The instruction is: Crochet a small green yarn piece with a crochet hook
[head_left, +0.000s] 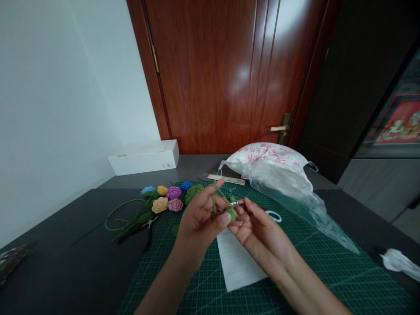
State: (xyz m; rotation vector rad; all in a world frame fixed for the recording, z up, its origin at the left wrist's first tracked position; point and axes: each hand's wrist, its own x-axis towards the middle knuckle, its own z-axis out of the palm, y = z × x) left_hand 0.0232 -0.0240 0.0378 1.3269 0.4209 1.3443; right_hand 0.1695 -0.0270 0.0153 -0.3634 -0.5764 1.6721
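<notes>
Between my two hands is a small green crochet piece, pinched by my left hand at thumb and fingers. Green yarn runs over the raised left index finger and down to the piece. My right hand is closed on a thin crochet hook, whose tip meets the green work. Below the hands a printed white sheet lies on the green cutting mat. A ball of green yarn sits just behind my left hand.
Crocheted flowers with green stems lie at the left, beside black-handled pliers. Scissors with a pale handle rest right of my hands. Farther back are a ruler, a stuffed plastic bag and a white box.
</notes>
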